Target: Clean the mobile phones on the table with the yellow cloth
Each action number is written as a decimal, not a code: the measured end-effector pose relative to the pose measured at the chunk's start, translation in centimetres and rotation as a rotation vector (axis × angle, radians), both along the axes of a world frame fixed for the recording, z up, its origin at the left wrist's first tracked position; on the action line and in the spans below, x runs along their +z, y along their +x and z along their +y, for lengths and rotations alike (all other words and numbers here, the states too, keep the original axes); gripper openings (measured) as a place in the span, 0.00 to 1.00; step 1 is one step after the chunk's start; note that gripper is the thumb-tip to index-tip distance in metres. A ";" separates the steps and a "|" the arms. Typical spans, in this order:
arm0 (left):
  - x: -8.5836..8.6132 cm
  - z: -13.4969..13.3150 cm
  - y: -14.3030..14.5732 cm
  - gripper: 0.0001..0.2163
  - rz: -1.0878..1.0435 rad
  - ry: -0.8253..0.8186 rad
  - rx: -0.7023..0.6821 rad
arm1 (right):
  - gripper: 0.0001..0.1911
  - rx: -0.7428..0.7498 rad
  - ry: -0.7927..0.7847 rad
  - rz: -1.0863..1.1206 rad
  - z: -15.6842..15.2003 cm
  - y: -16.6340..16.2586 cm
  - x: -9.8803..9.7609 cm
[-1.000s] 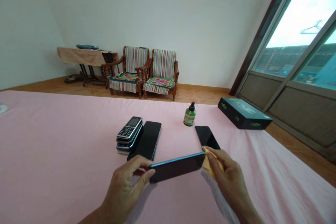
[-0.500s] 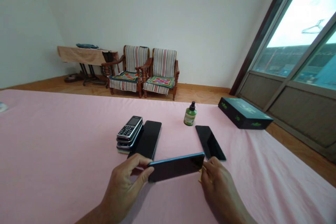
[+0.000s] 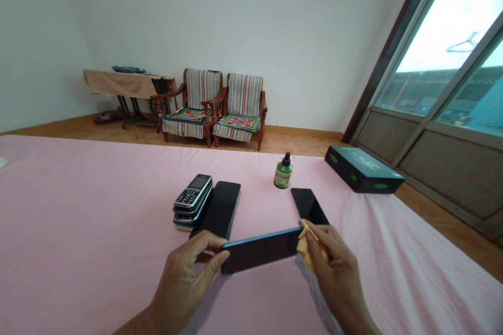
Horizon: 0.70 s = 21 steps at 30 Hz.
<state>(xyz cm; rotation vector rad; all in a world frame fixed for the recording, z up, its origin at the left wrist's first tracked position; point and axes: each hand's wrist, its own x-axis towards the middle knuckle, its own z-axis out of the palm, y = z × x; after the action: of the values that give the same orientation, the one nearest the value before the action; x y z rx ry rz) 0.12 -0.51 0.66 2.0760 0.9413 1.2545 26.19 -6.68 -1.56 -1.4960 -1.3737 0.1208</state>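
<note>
My left hand (image 3: 188,277) pinches the left end of a smartphone (image 3: 261,250) between thumb and fingers. The phone is tipped on its long side, its blue edge up and its dark screen facing me. A folded yellow cloth (image 3: 308,251) is gripped in my right hand (image 3: 334,261) and touches the phone's right end. Just beyond lies a black smartphone (image 3: 223,204), beside a stack of keypad phones (image 3: 194,199). Another dark smartphone (image 3: 308,203) lies beyond my right hand, its near end covered by the fingers.
A green spray bottle (image 3: 283,172) with a black cap stands farther back. A black box (image 3: 363,170) with green marks sits at the right. Pink cloth (image 3: 98,220) covers the surface. Two wooden armchairs (image 3: 239,110) stand against the wall.
My right hand has come up over the phone's right end, and more of the yellow cloth shows. It now covers the near end of the right-hand smartphone. My left hand keeps its hold.
</note>
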 end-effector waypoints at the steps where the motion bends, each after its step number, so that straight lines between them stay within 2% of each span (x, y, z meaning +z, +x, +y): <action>1: 0.0 0.0 0.0 0.02 -0.002 -0.006 0.003 | 0.15 0.011 -0.038 -0.014 0.0 0.2 -0.2; 5: 0.0 0.0 0.1 0.03 -0.008 -0.032 0.002 | 0.16 0.067 -0.220 -0.143 -0.2 0.2 -0.8; 10: -0.2 0.0 -0.1 0.03 0.011 -0.025 0.009 | 0.13 -0.042 -0.256 -0.310 -0.4 -0.5 -0.6; 13: -0.2 0.0 -0.1 0.02 0.022 -0.023 -0.004 | 0.12 -0.017 -0.219 -0.182 -0.3 -0.4 -0.2; 18: -0.4 0.3 -0.3 0.02 0.000 -0.002 -0.008 | 0.12 0.123 -0.177 0.072 0.0 0.1 -0.1; 21: -0.7 0.4 -0.3 0.04 -0.018 -0.034 -0.016 | 0.14 0.170 -0.159 0.129 -0.3 0.4 0.5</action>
<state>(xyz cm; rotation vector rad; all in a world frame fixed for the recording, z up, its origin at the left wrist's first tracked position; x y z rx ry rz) -0.22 -0.09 -0.06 2.0386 0.9303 1.2391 26.62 -6.96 -1.03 -1.4724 -1.4107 0.4358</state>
